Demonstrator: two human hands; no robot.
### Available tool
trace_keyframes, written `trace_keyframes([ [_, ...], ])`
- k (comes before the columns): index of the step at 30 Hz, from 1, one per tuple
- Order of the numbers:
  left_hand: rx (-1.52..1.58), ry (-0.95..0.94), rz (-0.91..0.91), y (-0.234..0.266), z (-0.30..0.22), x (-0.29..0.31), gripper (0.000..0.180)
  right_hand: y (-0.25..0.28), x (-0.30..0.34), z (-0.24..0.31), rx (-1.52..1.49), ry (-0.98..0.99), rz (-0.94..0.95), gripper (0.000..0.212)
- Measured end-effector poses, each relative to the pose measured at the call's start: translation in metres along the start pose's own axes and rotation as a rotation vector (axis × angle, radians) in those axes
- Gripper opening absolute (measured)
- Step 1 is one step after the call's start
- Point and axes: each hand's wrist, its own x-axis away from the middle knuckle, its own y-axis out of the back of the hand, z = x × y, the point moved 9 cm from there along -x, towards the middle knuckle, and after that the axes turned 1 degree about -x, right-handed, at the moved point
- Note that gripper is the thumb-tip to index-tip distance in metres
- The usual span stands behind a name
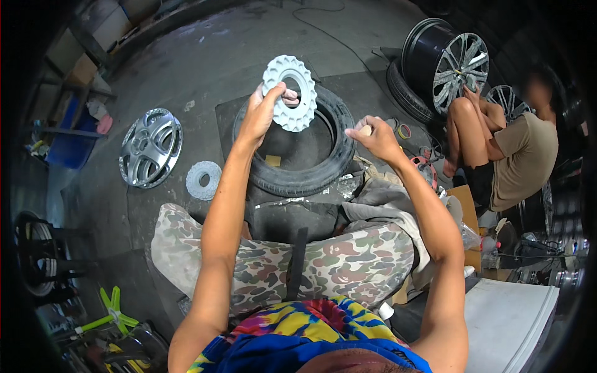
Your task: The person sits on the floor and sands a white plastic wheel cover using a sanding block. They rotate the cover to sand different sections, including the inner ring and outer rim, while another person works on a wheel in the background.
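My left hand (264, 112) grips a pale grey ring (305, 112) with a scalloped rim and a round hole. It holds the ring up, tilted, over a tyre (298, 184) lying flat on the floor. To the right of the ring and apart from it, my right hand (380, 140) is closed around a small beige piece (365, 130), mostly hidden by the fingers; its kind cannot be made out. Left of the tyre lie a similar grey scalloped ring (212, 181) and a silver spoked wheel cover (149, 160). A small tan square (272, 160) shows inside the tyre.
At the right, another person (525, 155) sits with a hand at a large spoked wheel rim (461, 68). Grey cloth (382, 202) is bunched beside my right knee. A white panel (507, 317) is at lower right, a bright green star-shaped part (114, 314) at lower left.
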Motion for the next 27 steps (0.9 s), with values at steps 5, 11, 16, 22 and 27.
trace_keyframes([
  [5,0.179,0.079,0.114,-0.038,0.001,0.015,0.039,-0.025,0.01,0.035,-0.981,-0.523,0.29,0.042],
  [11,-1.586,0.062,0.238,-0.066,-0.091,0.021,0.058,-0.007,0.0,0.022,-0.961,-0.387,0.102,0.03],
  [16,-1.836,-0.646,0.573,-0.206,-0.14,0.121,0.046,0.025,0.03,-0.044,-0.579,-0.495,0.051,0.027],
  [22,-1.933,-1.175,0.712,-0.293,-0.206,0.22,0.04,-0.019,0.009,-0.028,-0.521,-0.291,0.166,0.034],
  [27,-1.676,-1.219,0.964,-0.285,-0.208,0.243,0.039,-0.023,-0.002,-0.015,-0.355,-0.173,0.212,0.048],
])
